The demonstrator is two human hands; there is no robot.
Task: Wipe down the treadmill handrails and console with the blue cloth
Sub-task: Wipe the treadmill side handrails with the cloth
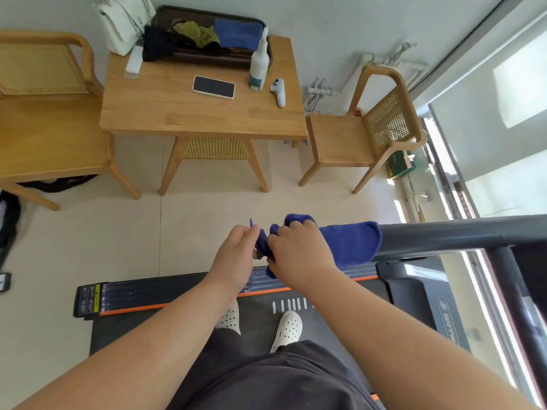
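Observation:
The blue cloth (349, 242) is draped over the free end of a dark grey treadmill handrail (444, 236) that runs off to the right. My right hand (299, 250) grips the cloth's bunched left part on the rail end. My left hand (236, 250) pinches the cloth's loose corner just left of it. Both hands touch each other. The handrail's end is hidden under the cloth. The console is not in view.
I stand on the treadmill belt (177, 324) in white clogs. Ahead stands a wooden table (189, 113) with a phone (213, 87), a spray bottle (259, 65), a white controller (278, 91) and a tray of cloths (213, 37). Wooden chairs (367, 134) flank it. A window lies to the right.

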